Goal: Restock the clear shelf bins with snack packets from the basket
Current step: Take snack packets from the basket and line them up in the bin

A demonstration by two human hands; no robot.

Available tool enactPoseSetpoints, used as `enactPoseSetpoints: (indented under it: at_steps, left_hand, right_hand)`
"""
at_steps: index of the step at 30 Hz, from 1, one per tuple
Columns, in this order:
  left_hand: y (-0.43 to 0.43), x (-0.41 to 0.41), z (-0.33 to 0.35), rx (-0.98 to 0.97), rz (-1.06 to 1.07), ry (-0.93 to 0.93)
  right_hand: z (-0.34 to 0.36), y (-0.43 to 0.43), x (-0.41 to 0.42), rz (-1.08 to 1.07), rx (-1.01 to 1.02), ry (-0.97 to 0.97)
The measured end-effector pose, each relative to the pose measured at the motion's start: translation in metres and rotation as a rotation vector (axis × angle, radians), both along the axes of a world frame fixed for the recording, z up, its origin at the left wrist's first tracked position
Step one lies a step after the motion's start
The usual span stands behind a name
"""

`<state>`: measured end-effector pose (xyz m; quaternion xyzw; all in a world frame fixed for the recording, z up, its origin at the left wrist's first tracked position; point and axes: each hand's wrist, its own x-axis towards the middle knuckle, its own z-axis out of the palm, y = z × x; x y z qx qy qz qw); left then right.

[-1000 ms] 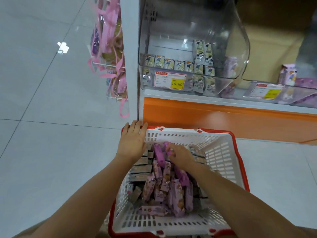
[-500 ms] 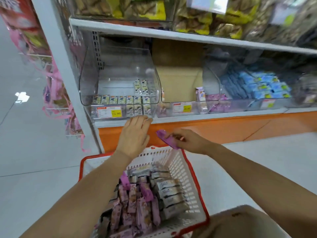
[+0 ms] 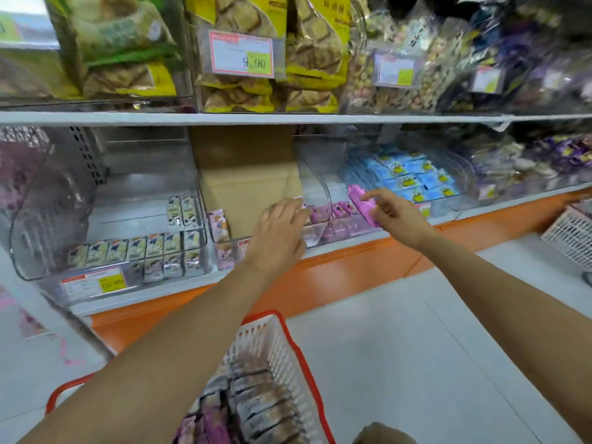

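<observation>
I'm facing a white shelf (image 3: 288, 118) on an orange plinth (image 3: 352, 267), with pale tiled floor (image 3: 400, 347) running off to my right. The lower tier holds a row of clear bins.

Both my arms are stretched forward over the basket (image 3: 272, 344), which sits on the floor close in front of me. Its red rim and white mesh are partly hidden by my left forearm. My left hand (image 3: 278, 232) is palm down with the fingers loosely spread and nothing in it. It is at the front corner of the middle bin (image 3: 323, 190) — touching the plastic or just short of it, I can't say. My right hand (image 3: 397, 216) pinches a pink packet (image 3: 362, 203) between thumb and fingers, forefinger stretched along the top. It holds the packet tilted above the open front of that bin, where purple packets (image 3: 336, 216) lie.

The basket is well filled with snack packets (image 3: 256, 408) — purple ones towards me, greyish ones behind. A brown cardboard box (image 3: 246, 174) stands at the back, to the left of the middle bin. The left bin (image 3: 48, 219) has small cream packets (image 3: 144, 248) lined up along its front. To the right sit blue packets (image 3: 407, 177). The upper tier holds yellow biscuit bags behind a price tag (image 3: 242, 52). A second white basket (image 3: 570, 238) shows at the far right edge.
</observation>
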<state>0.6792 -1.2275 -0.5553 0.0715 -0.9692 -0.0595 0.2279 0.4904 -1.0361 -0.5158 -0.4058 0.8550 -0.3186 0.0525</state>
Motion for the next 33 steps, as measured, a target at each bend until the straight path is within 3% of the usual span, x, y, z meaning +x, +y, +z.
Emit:
enactPoseSetpoints:
  at_steps: [8,22,33]
  left_hand:
    - [-0.006,-0.062,-0.021,0.006,-0.053,-0.082]
    - [-0.007,-0.079,-0.036,-0.097,-0.031,-0.132]
    - [-0.007,-0.079,-0.035,-0.099,-0.035,-0.151]
  right_hand:
    - [-0.013,-0.032,-0.079,-0.194,0.161,0.116]
    - [-0.047,-0.071,-0.125,-0.269,0.39,0.078]
    - [-0.043,-0.086,-0.131,-0.189,0.762,0.063]
